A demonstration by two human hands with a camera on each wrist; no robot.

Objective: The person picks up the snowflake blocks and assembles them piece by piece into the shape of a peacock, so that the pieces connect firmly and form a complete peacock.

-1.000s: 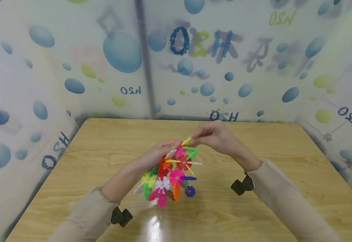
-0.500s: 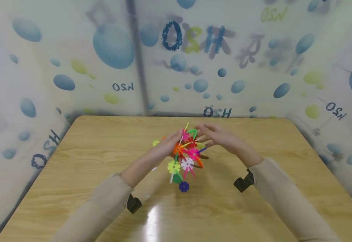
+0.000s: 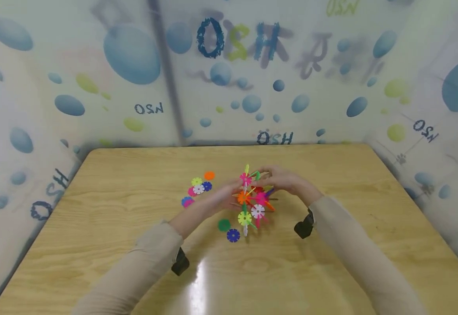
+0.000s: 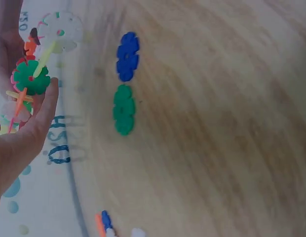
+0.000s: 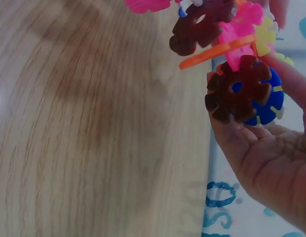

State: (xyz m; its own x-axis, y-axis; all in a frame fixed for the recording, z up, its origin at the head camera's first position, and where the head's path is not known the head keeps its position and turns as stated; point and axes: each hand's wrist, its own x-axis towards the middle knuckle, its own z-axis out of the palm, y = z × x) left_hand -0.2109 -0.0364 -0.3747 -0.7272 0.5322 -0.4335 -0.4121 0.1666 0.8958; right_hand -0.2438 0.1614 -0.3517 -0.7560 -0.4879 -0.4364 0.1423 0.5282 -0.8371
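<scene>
Over the bench (image 3: 260,280), with fingers (image 5: 226,136) partly hidden behind the disc cluster (image 3: 260,198), clamping it between left grip (image 3: 222,198) and right grip (image 3: 285,179).

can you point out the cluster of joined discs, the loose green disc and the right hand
Cluster of joined discs (image 3: 260,198), head view, on a pink disc near its middle
Loose green disc (image 3: 224,225), head view, mid-face
Right hand (image 3: 285,179), head view, back of the hand
</scene>
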